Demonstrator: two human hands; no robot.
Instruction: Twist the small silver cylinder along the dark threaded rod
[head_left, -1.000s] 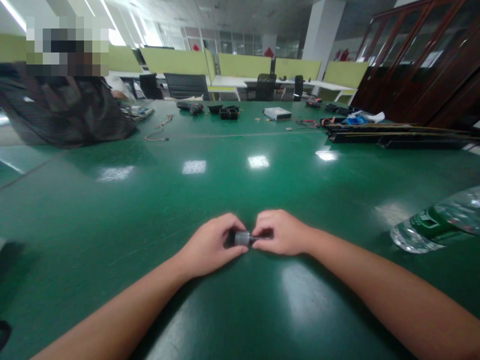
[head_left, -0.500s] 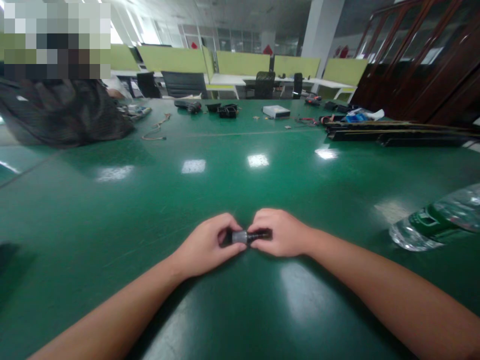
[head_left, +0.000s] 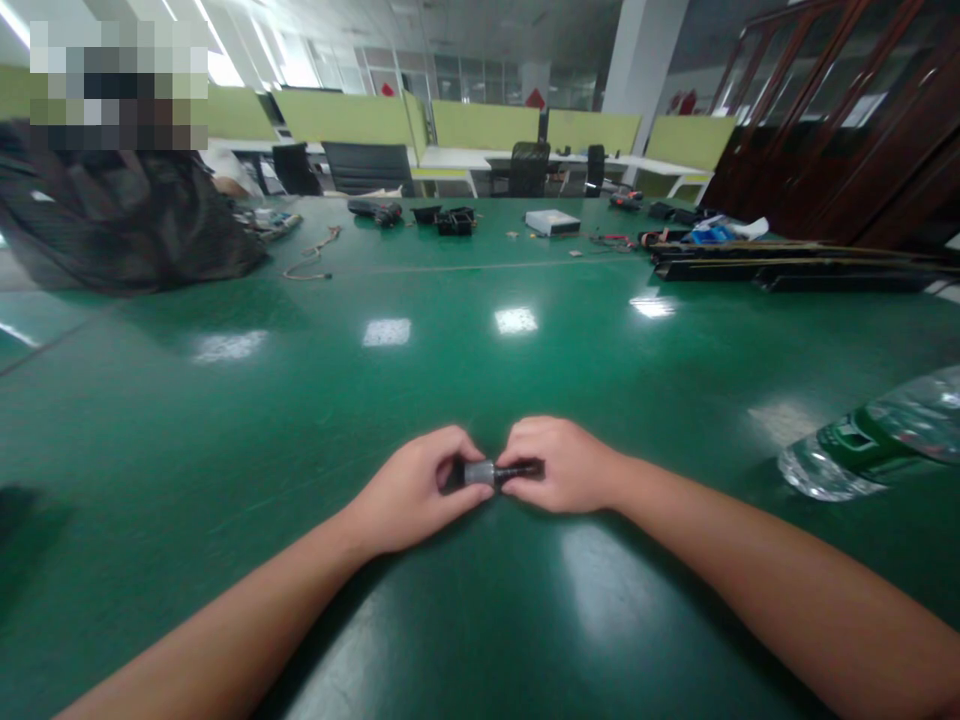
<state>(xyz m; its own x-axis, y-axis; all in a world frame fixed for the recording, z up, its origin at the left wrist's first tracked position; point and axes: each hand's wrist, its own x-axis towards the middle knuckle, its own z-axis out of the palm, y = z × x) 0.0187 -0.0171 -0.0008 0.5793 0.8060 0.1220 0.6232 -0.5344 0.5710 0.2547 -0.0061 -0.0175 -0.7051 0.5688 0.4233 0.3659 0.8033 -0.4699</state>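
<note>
Low over the green table, or resting on it, a small dark cylindrical piece [head_left: 480,473] lies sideways between my two hands; its exact kind is too small to make out. My left hand [head_left: 420,487] pinches its thicker grey end between thumb and fingers. The thinner, black end runs into my right hand [head_left: 559,465], whose thumb and curled fingers close on it. My fingertips almost meet at the middle of the piece. Part of the black end is hidden by my right fingers.
A clear plastic bottle with a green label [head_left: 862,440] lies on the right. A dark mesh bag [head_left: 142,220] stands at the far left. Toward the back are a cable [head_left: 307,262], black parts [head_left: 456,221], a white box [head_left: 553,222] and long black strips [head_left: 795,265].
My hands and the piece between them stay in place. Only the blurred-out patch above the bag at the far left has shifted slightly.
</note>
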